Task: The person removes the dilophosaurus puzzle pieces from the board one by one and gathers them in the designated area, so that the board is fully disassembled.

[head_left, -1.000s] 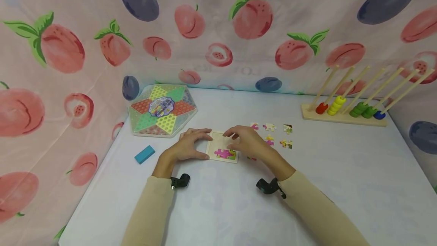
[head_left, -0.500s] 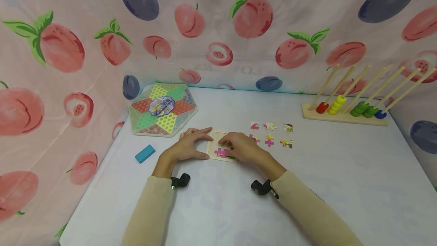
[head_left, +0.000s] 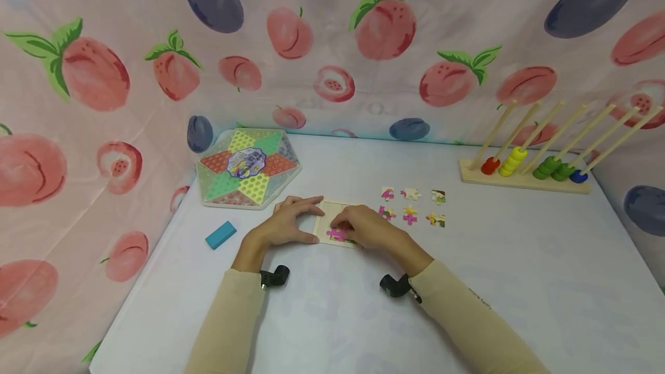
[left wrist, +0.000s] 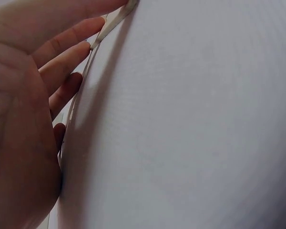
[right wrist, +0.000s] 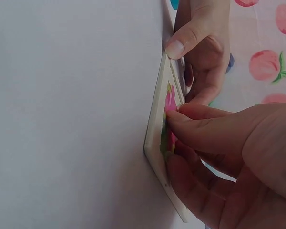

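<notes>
A small, shallow wooden puzzle tray (head_left: 332, 210) lies on the white table, with joined pink and green jigsaw pieces (head_left: 336, 235) along its near side. My left hand (head_left: 288, 221) holds the tray's left side, thumb at the near corner and forefinger at the far one. Over the tray's near right part, my right hand (head_left: 368, 227) has bent fingers pinching at a puzzle piece (right wrist: 172, 99). In the right wrist view the thumb touches its pink surface and other fingertips rest by the tray's edge. The fingers partly hide the pieces.
Several loose jigsaw pieces (head_left: 410, 215) lie right of the tray. A hexagonal Chinese checkers board (head_left: 270, 183) and a blue block (head_left: 220, 235) are at the left. At the back right stands a wooden peg rack (head_left: 525, 182) with coloured beads.
My right hand has moved left and down onto the joined pieces, its fingers drawing closer together. Loose pieces it covered on the right now show. The left hand stays in place.
</notes>
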A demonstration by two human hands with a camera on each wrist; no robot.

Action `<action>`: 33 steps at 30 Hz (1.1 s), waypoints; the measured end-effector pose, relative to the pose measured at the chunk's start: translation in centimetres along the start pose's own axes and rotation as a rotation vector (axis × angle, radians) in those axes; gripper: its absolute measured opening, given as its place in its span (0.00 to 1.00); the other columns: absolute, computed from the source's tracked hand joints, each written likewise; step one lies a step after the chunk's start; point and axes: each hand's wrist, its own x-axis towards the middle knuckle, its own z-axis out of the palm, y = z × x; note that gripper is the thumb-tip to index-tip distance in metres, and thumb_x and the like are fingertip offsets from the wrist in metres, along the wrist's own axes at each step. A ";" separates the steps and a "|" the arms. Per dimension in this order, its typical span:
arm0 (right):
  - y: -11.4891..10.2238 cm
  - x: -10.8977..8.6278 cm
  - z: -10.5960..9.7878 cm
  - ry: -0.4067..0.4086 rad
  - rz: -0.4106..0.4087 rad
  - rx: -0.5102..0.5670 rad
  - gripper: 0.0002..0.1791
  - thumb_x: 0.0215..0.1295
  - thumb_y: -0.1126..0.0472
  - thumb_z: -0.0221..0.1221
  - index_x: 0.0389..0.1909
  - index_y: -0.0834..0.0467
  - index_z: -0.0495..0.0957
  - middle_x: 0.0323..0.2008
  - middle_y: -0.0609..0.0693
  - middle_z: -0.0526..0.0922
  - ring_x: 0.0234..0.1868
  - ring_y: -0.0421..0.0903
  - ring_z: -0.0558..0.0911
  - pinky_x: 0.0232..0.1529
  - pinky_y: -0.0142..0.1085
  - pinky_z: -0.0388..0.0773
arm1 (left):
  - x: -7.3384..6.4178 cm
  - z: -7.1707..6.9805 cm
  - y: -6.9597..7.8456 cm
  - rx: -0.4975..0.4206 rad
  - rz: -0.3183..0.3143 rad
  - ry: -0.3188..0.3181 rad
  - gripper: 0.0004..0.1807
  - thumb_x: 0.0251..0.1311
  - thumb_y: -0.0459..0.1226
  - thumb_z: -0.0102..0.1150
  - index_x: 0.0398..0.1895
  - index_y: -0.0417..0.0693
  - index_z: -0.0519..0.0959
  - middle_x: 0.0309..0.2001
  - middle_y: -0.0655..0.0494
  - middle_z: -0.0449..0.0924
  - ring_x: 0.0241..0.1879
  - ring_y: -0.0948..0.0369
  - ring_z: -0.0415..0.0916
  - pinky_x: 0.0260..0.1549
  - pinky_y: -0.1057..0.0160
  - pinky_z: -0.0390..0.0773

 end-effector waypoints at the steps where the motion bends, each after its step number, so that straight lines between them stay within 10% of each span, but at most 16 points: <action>1: -0.1 0.0 0.0 -0.001 0.008 0.000 0.16 0.67 0.64 0.66 0.55 0.56 0.85 0.51 0.50 0.87 0.53 0.46 0.82 0.63 0.43 0.80 | 0.0 0.0 0.0 0.000 0.002 0.000 0.30 0.47 0.47 0.81 0.57 0.70 0.82 0.78 0.74 0.60 0.72 0.55 0.55 0.71 0.37 0.55; 33: 0.1 0.1 0.1 -0.014 -0.014 0.043 0.15 0.65 0.66 0.67 0.52 0.57 0.82 0.39 0.48 0.79 0.42 0.43 0.75 0.49 0.34 0.78 | 0.0 0.0 0.0 -0.001 0.018 0.006 0.30 0.47 0.47 0.81 0.56 0.69 0.82 0.79 0.74 0.60 0.73 0.57 0.55 0.71 0.38 0.53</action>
